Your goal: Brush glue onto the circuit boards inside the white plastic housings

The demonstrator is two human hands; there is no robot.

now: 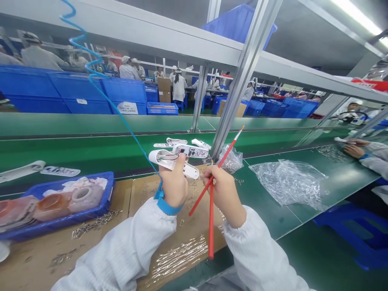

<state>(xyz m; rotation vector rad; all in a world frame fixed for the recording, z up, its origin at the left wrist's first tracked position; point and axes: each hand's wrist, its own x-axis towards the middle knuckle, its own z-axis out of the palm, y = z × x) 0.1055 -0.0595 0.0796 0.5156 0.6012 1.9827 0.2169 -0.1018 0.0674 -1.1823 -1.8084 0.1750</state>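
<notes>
- White plastic shell (163, 158) is pinched in the left hand (174, 184), whose fingers are closed on its end, raised above the cardboard sheet (142, 198) on the table.
- The right hand (222, 190) has its fingers wrapped round a red brush (230, 149), bristles slanting up and away from the shell, and a second red handle (211, 226) that hangs down.
- Judged step: about to brush the shell. The next move calls for tilting the bristles down onto it while keeping the shell steady.

Two red brushes (225, 155), one held white casing (165, 158), one blue tray (60, 221), two clear plastic bags (287, 182)
</notes>
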